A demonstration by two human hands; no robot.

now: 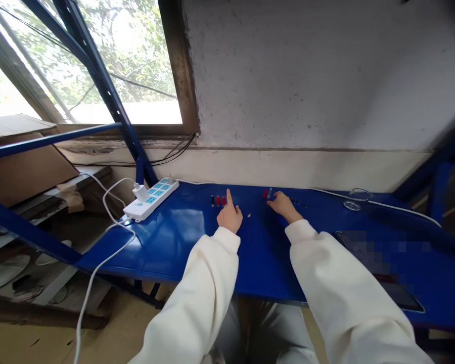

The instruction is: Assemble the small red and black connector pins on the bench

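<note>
Red cylinders, two, were already lined up with a black cylinder beside your pointing left hand; another red cylinder and a clear tube sat outside that row, by your right hand. I couldn't tell whether either gripped anything.

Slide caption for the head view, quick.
Left hand beside small red and black cylinders on a blue table; right hand near a small red piece and a clear one.

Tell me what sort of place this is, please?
It looks like a simple workroom or workshop, though I can't be sure. There's a blue work table, a power strip with something plugged in, and a bare, marked wall.
</note>
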